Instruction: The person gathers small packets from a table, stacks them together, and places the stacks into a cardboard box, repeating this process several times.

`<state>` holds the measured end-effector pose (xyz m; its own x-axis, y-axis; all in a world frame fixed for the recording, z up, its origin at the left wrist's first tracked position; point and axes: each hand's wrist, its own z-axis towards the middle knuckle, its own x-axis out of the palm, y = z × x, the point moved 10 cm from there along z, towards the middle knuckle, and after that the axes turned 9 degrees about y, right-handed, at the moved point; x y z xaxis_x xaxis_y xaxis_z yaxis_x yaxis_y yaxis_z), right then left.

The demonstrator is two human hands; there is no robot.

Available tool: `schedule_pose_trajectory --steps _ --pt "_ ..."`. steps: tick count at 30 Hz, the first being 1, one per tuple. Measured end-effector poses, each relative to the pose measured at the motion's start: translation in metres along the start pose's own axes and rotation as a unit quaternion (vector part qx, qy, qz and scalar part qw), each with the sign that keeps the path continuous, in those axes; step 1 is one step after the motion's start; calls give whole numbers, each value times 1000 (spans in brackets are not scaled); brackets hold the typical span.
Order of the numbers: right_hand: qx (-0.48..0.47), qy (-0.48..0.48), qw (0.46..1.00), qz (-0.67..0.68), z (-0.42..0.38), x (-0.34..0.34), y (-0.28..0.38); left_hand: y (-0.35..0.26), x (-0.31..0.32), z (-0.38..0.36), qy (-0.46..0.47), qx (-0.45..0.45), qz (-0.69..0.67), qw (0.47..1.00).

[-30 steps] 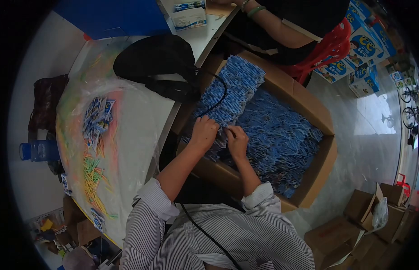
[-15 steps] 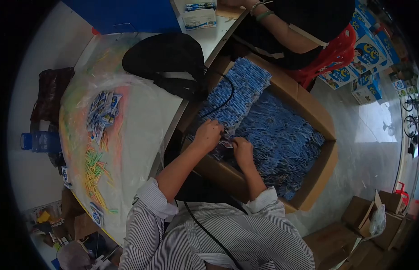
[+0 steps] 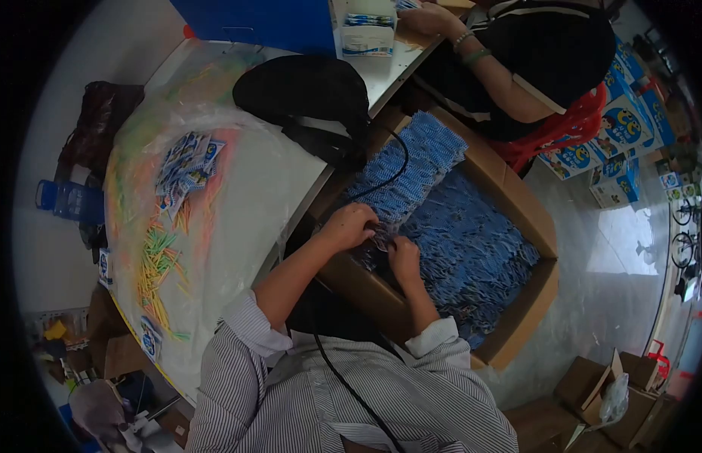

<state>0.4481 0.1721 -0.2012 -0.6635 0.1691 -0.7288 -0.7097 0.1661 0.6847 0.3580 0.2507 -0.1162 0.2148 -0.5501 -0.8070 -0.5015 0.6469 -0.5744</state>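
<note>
My left hand (image 3: 349, 228) and my right hand (image 3: 404, 261) are close together over the near-left side of a cardboard box (image 3: 526, 202). Fingers on both hands are pinched on a small, shiny packet (image 3: 382, 237) between them; its print is too blurred to read. Just beyond the left hand lies a thick, folded stack of blue-and-white packets (image 3: 420, 160). Loose blue packets (image 3: 475, 253) fill the rest of the box, right beside my right hand.
On the left, a table (image 3: 249, 226) bears printed sachets (image 3: 186, 172), yellow and green sticks (image 3: 158, 275) and a black bag (image 3: 306, 94). A co-worker's arm (image 3: 502, 87) is at the top. Blue printed cartons (image 3: 619, 124) stand at right, brown boxes (image 3: 581, 381) at lower right.
The view has shifted, so the table and bag appear further right. My hands stay together over the box with the packet. More of the co-worker's hand now shows, holding a packet.
</note>
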Motion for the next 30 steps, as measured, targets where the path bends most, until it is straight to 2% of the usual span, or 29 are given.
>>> schedule_pose_trajectory --steps 2,4,6,8,9,10,14,17,19,20,22,23,25,26,29,30 --pt "-11 9 1000 -10 -9 -13 11 -12 -36 -20 -89 28 -20 995" --pt "37 30 998 42 -19 -23 11 0 -53 -37 -88 3 -44 995" --pt "5 23 998 59 -22 -22 21 7 -66 -51 -90 -16 -71 993" --pt "-29 19 997 74 -22 -16 30 18 -65 -63 -47 -77 -83 992" --pt "-43 -13 997 70 -22 -17 33 17 -69 -68 -57 -81 -85 991" --pt "-57 -44 995 67 -22 -18 35 11 -71 -74 -72 -64 -76 992" --pt "-68 -26 996 45 -17 -7 35 -16 -86 -96 -124 -11 -71 990" --pt "-46 34 998 -2 -17 -8 33 -27 -100 -124 -159 -6 -91 983" --pt "81 -38 992 90 -25 -25 0 -30 -112 -147 -191 -9 -102 976" --pt "76 -37 993 85 -20 -23 2 -30 -119 -159 -214 -11 -110 971" --pt "99 -159 942 278 -18 -26 -10 -25 -121 -173 -220 -30 -135 966" --pt "99 -160 943 274 -10 -11 -16 -21 -120 -179 -219 -49 -155 962" --pt "141 -181 836 498 12 44 -59 -24 -122 -192 -233 -56 -186 953" --pt "137 -185 837 496 20 51 -59 -22 -121 -198 -245 -66 -216 943" --pt "136 -103 777 606 30 76 -56 -16 -116 -211 -263 -62 -260 927" --pt "132 -108 778 605 28 71 -59 -18 -117 -215 -263 -55 -260 928"
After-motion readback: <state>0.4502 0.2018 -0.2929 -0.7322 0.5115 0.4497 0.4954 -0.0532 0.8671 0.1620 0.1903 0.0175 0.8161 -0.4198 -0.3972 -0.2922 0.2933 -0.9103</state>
